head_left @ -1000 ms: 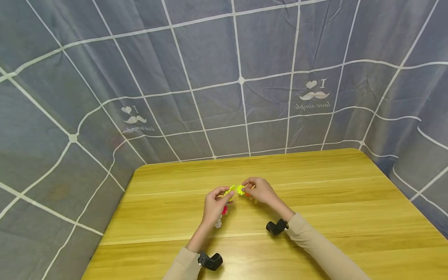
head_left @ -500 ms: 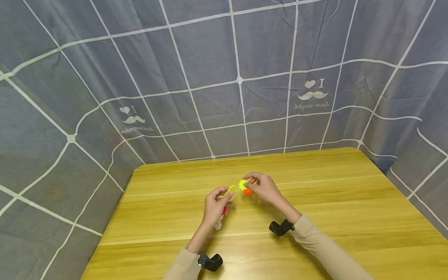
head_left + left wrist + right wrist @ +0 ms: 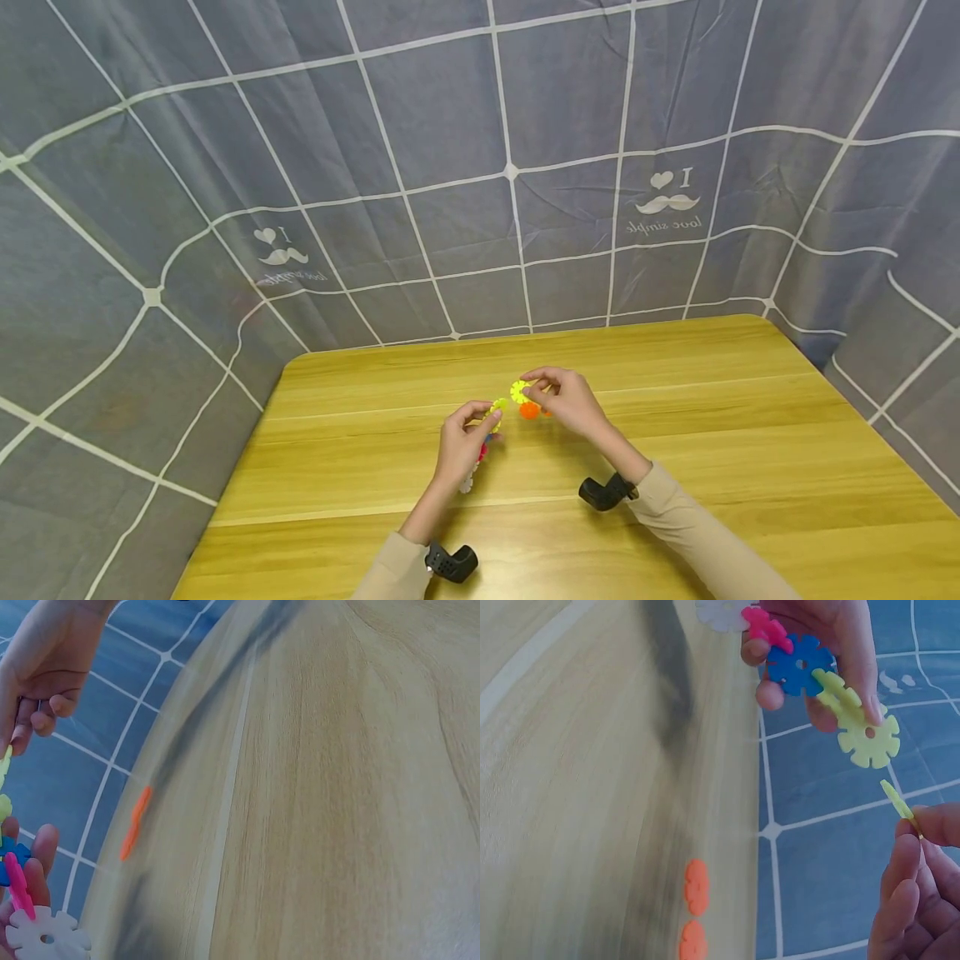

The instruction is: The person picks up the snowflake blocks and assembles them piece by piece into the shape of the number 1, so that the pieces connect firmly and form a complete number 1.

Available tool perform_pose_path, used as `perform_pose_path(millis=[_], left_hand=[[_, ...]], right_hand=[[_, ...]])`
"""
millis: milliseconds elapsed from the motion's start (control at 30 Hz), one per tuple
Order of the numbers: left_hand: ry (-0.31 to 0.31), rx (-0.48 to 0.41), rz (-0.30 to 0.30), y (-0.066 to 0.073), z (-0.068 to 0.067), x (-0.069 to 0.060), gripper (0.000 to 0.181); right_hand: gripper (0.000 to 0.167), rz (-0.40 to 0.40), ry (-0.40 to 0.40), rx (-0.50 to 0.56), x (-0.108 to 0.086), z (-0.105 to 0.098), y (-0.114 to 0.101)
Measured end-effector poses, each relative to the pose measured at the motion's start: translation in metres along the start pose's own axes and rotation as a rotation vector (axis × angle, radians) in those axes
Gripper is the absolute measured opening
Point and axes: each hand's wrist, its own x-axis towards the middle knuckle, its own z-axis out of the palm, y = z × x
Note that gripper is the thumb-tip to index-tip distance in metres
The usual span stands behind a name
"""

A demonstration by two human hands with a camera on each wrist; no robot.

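My left hand [image 3: 459, 442] pinches a chain of interlocked, notched plastic snowflake discs. From its low end run a white disc [image 3: 721, 611], a pink disc [image 3: 767, 628], a blue disc [image 3: 801, 666] and then yellow ones, the outermost yellow disc [image 3: 870, 735] lying by the thumb. Between thumb and fingers, my right hand [image 3: 567, 404] pinches a single yellow disc [image 3: 518, 392]. In the right wrist view this disc appears edge-on, with a small gap to the chain's yellow end. Two orange discs [image 3: 696, 887] lie on the table below the right hand.
The wooden table [image 3: 675, 392] extends around both hands. Behind it and along the sides hangs a grey curtain [image 3: 457, 233] with white grid lines. A black wrist camera [image 3: 452, 563] sits on the left wrist, another black camera [image 3: 603, 492] on the right.
My right hand has risen and shifted slightly away with its yellow disc, uncovering the orange discs below. The left hand stays nearly still with the chain.
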Motion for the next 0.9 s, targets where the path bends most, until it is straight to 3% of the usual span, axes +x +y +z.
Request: perform_pose_path(millis=[200, 900], left_hand=[[-0.030, 0.006, 0.010, 0.024, 0.000, -0.010, 0.020], [-0.038, 0.073, 0.064, 0.030, 0.006, -0.014, 0.020]], right_hand=[[0.022, -0.002, 0.013, -0.009, -0.002, 0.002, -0.002], [0.018, 0.013, 0.098, -0.021, -0.006, 0.010, -0.009]])
